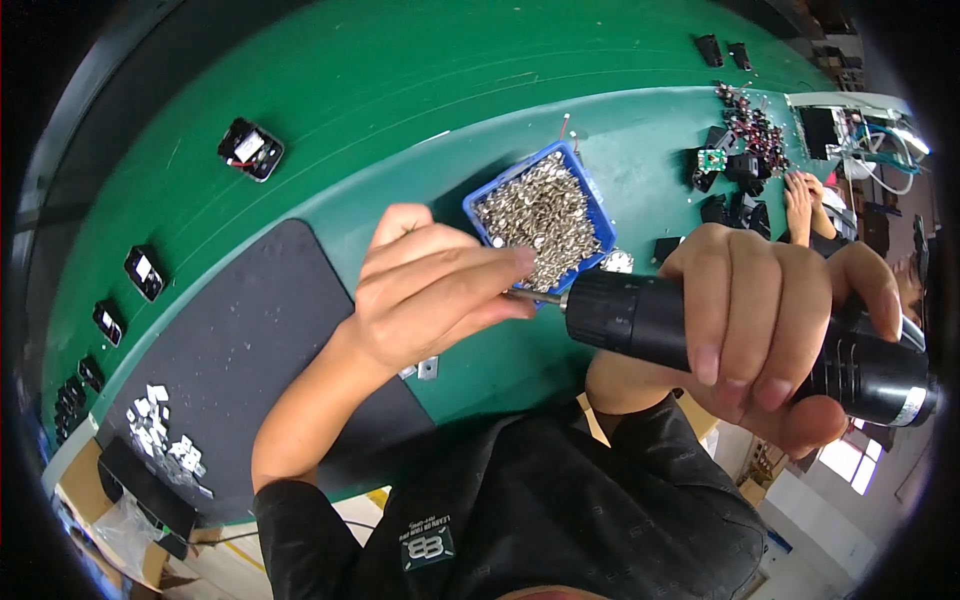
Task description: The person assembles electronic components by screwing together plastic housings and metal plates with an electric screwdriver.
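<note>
My right hand (755,320) is wrapped round a black electric screwdriver (630,312), held almost level with its bit pointing left. At the bit's tip, the thumb and fingers of my left hand (430,285) are pinched together. Whether a screw sits between those fingertips is too small to make out. Just beyond, a blue tray (603,222) full of small silvery screws (540,215) stands on the green table. My left fingertips overlap its near edge. A small grey metal piece (428,368) lies below my left wrist.
A dark mat (250,320) covers the left, bearing a heap of small white pieces (165,435). Black device housings (252,150) stand along the green belt beyond. At the right lie small parts with red wires (755,130), a green circuit board (711,160) and another person's hands (800,205).
</note>
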{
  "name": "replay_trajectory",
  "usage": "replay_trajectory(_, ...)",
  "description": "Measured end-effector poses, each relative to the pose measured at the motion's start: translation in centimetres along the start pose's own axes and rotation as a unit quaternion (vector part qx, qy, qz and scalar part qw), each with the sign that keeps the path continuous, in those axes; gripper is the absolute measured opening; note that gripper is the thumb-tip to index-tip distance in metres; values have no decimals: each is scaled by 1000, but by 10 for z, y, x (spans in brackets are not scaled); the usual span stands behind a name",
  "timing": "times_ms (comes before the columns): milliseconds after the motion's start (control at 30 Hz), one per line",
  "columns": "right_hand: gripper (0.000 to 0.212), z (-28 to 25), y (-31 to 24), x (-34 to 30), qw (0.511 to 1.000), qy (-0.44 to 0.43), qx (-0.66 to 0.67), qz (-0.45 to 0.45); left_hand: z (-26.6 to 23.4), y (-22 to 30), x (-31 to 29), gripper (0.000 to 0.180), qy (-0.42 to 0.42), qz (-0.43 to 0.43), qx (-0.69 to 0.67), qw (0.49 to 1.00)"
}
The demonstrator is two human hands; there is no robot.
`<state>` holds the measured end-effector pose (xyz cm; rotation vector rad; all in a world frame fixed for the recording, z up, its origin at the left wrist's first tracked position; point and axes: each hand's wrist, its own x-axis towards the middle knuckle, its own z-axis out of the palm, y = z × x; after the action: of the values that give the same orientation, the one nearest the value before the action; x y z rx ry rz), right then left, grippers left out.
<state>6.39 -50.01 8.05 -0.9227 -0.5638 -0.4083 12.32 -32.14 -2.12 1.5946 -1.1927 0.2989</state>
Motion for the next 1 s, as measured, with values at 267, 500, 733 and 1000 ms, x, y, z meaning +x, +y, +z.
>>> replay_trajectory(267,50,-4,-12,14,997,26,8,76,-55,9,-48,35,-143,-189,76,969)
replay_trajectory(500,50,-17,-9,20,993,49,5,111,-57,54,-72,30,-241,-289,210,903)
replay_trajectory(733,37,-33,-23,23,985,76,-84,127,-46,59,-55,40,-284,-340,236,865)
replay_trajectory(1000,30,-25,-22,13,991,87,-38,92,-21,73,-67,42,-254,-234,236,908)
